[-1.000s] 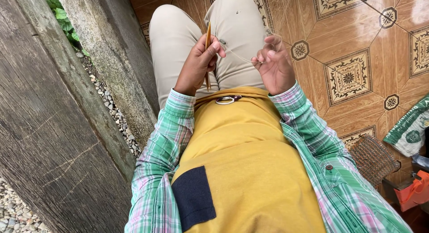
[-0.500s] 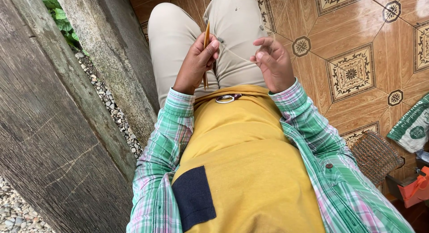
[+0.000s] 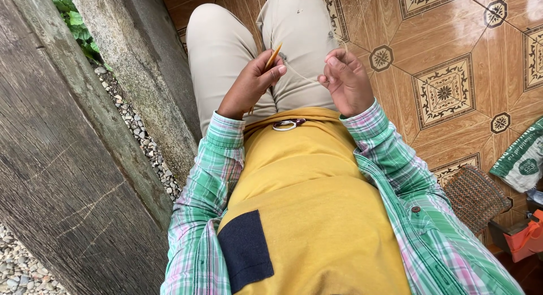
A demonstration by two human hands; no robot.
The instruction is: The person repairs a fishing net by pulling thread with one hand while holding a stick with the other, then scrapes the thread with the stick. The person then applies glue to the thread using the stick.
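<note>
Yellow strip (image 3: 274, 56) looked thin, light, stiff; left hand (image 3: 251, 86) pinched its lower end. Right hand (image 3: 346, 80) curled narrow, nipping fine strand near thigh.

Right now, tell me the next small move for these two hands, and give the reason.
Probably draw the right hand gently outward to tighten the thin strand. The left hand pinches a slim yellow stick upright over the lap, and the strand runs from it to the right fingertips, which are pinched together.

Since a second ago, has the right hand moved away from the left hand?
No. The right hand stays over the right thigh, beside the left hand with its thin stick; the small shift matches the floor tiles.
</note>
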